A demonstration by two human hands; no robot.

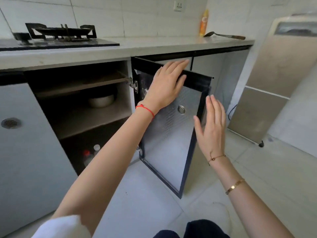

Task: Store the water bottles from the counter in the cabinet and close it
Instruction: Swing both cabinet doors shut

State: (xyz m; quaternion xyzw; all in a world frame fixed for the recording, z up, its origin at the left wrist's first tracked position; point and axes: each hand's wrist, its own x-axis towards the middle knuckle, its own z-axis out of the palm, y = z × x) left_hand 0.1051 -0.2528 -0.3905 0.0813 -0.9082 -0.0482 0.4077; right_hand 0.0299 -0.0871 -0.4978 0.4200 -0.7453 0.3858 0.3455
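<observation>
The cabinet (96,117) under the counter stands open, its dark-framed metal door (168,134) swung out toward me. Two water bottles (91,155), one red-capped and one white-capped, stand on the cabinet's bottom level, partly hidden by my left forearm. My left hand (166,86) lies flat on the door's top edge, fingers spread, holding nothing. My right hand (211,127) is open with fingers together, just beside the door's free edge; I cannot tell whether it touches it.
A steel bowl (101,100) sits on the middle shelf. On the counter (154,47) are a gas stove (60,33), an orange bottle (204,23) and a ladle (224,36). A beige appliance (281,79) stands at the right on the tiled floor.
</observation>
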